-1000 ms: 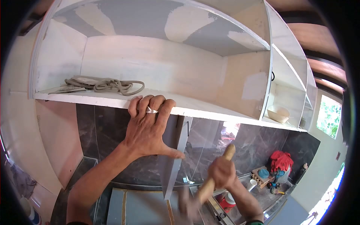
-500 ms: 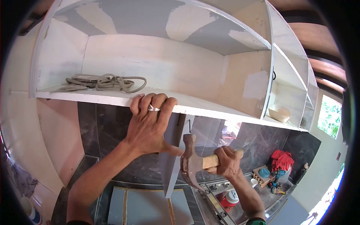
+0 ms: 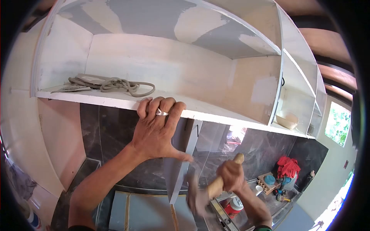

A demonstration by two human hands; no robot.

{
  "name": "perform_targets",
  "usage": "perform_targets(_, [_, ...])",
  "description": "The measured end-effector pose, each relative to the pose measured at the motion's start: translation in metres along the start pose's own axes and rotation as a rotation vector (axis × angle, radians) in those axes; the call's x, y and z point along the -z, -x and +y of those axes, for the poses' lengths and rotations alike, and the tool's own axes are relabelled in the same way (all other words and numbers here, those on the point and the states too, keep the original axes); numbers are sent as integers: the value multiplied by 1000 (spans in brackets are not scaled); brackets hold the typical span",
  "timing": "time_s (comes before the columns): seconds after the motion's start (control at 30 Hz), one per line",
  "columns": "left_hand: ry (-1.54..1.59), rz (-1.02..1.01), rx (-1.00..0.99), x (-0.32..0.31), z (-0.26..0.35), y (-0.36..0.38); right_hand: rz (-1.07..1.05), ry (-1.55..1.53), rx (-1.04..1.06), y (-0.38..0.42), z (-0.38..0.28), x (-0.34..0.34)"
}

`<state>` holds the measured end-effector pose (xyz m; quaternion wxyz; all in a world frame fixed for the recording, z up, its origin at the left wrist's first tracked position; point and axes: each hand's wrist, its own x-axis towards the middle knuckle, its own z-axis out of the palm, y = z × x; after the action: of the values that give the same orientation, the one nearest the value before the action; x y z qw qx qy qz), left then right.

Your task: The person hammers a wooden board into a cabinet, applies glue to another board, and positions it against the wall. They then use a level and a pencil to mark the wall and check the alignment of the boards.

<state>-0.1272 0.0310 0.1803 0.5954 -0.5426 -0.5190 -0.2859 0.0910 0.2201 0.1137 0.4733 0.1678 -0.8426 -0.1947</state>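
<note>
My left hand (image 3: 155, 127), with a ring on one finger, hooks its fingers over the front edge of the white cabinet's bottom shelf (image 3: 227, 119). Its thumb stretches down against a narrow grey upright panel (image 3: 184, 161) beneath the shelf. A thin dark nail-like piece (image 3: 197, 130) stands at the panel's upper front edge. Wrapped round the wooden handle of a claw hammer (image 3: 196, 194) is my right hand (image 3: 231, 175). The hammer head is smeared by motion, low and just right of the panel, apparently apart from it.
A coiled grey cord (image 3: 119, 85) lies in the cabinet at left, a pale bowl (image 3: 287, 119) at right. Below are a grey board (image 3: 150, 211), a spirit level (image 3: 223, 217), a red jug with white lid (image 3: 233, 206), a white cup (image 3: 258, 189), a red cloth (image 3: 288, 166) and a drill (image 3: 285, 181).
The hammer head has dropped away from the nail-like piece, and the handle now tilts up to the right. My left hand keeps its hold on the shelf; the view has shifted slightly.
</note>
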Motion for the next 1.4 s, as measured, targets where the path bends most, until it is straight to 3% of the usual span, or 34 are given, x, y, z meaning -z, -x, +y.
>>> perform_targets(0.07, [-9,-8,4,0,0,2,93,-93,332,-3,-6,0])
perform_targets(0.17, [-3,-1,8,-2,0,2,87,5,298,3,17,-2])
perform_targets(0.2, [9,11,10,-2,1,2,-38,30,-12,-5,17,3])
perform_targets(0.23, [11,10,10,-3,1,2,-39,29,-14,-10,12,8])
perform_targets(0.3, [15,7,6,-2,-1,2,-117,78,-255,-19,5,17])
perform_targets(0.37, [5,0,4,0,0,1,-83,51,-180,-9,3,15])
perform_targets(0.43, [-10,-9,7,-1,1,-1,51,-90,196,-2,-2,12])
perform_targets(0.57, [8,-14,9,-1,1,-1,149,56,370,-11,10,12])
perform_targets(0.6, [-2,-15,7,0,0,-1,-42,65,53,-12,18,9])
perform_targets(0.63, [-3,-17,10,0,0,1,-43,62,55,-11,14,10])
perform_targets(0.7, [12,5,4,-3,0,0,-111,98,-280,-17,3,16])
perform_targets(0.77, [-11,12,-3,-2,1,1,-91,32,-207,-6,-2,14])
perform_targets(0.87, [-16,11,0,-2,1,1,69,-141,344,-6,-8,14])
perform_targets(0.97, [6,-16,14,-1,1,1,129,9,350,3,30,1])
perform_targets(1.0, [6,-29,24,-1,1,0,-45,136,-6,-7,26,7])
perform_targets(1.03, [2,-30,24,-1,1,1,-42,134,-4,-9,19,6])
perform_targets(1.1, [12,2,9,-3,0,1,-89,72,-298,-10,5,5])
perform_targets(1.17, [3,13,1,-2,1,1,-81,78,-220,-9,-3,10])
perform_targets(1.27, [4,14,5,-1,1,2,108,-117,362,-6,-4,6])
perform_targets(1.37, [20,-5,19,-2,2,1,44,28,271,-11,30,8])
perform_targets(1.4, [19,-20,27,-1,1,1,-10,127,-58,-20,26,10])
